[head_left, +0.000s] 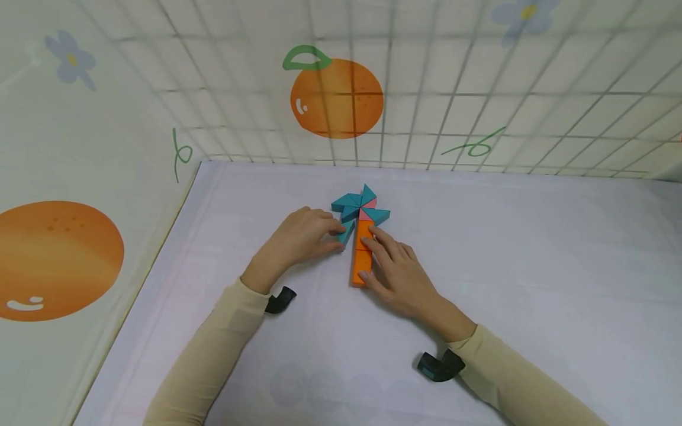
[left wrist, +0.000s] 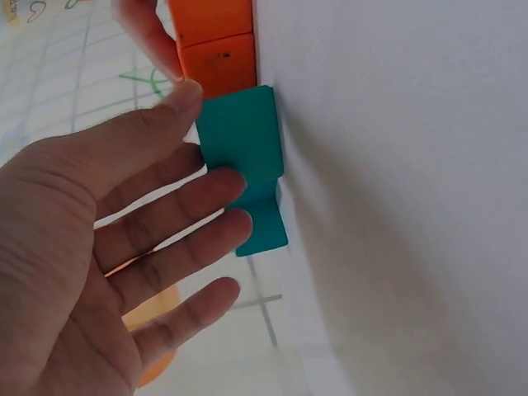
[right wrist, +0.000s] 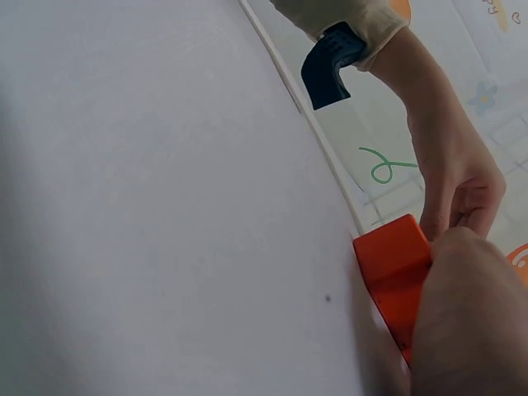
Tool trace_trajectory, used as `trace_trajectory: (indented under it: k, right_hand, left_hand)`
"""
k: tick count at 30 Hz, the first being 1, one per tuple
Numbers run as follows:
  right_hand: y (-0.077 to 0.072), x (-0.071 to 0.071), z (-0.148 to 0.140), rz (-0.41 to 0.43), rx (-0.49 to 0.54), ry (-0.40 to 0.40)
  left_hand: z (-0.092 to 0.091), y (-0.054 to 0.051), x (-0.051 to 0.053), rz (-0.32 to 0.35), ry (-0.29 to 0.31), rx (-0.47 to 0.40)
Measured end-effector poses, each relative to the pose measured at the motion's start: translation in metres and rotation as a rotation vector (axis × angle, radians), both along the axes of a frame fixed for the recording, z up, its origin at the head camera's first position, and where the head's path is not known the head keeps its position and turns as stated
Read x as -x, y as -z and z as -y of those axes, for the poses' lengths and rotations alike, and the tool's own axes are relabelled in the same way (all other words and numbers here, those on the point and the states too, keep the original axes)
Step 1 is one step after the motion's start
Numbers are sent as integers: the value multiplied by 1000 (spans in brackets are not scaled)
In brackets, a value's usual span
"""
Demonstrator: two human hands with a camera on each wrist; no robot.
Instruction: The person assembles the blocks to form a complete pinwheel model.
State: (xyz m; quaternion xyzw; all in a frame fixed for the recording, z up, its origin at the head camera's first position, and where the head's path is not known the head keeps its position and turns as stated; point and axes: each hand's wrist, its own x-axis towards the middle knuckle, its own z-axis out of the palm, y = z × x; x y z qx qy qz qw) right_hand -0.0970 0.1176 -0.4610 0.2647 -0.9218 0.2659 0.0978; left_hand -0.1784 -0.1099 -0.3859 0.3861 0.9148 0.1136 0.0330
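Observation:
A pinwheel shape of teal triangular blocks [head_left: 348, 201] and pink triangular blocks [head_left: 369, 204] lies flat on the table. Two orange blocks [head_left: 363, 259] run end to end below it like a stem. My left hand [head_left: 306, 236] pinches a teal triangular block [head_left: 346, 232] just left of the stem, thumb at its near end; in the left wrist view this teal block [left wrist: 241, 136] stands beside the orange ones. My right hand [head_left: 402, 269] rests its fingertips and thumb along the right side of the orange blocks, also seen in the right wrist view, where the orange block [right wrist: 394, 260] is partly hidden.
A white cloth covers the table [head_left: 506, 266]. Behind it rises a pale curtain printed with an orange fruit [head_left: 337, 99] and grid lines. Black wrist-worn pieces [head_left: 441, 365] sit under both sleeves.

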Motion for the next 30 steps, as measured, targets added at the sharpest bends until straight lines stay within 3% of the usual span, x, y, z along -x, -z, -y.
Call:
trace_trajectory:
  k: [12, 18, 24, 30]
  right_hand:
    - [0, 0, 0, 0, 5, -9]
    - [0, 0, 1, 7, -10, -13]
    - [0, 1, 0, -4, -11, -13]
    - [0, 0, 0, 3, -9, -4]
  left_hand:
    - [1, 2, 1, 44, 68, -56]
    - [4, -9, -4, 9, 73, -68]
    - [3, -21, -12, 9, 96, 12]
    - [-1, -18, -14, 82, 104, 94]
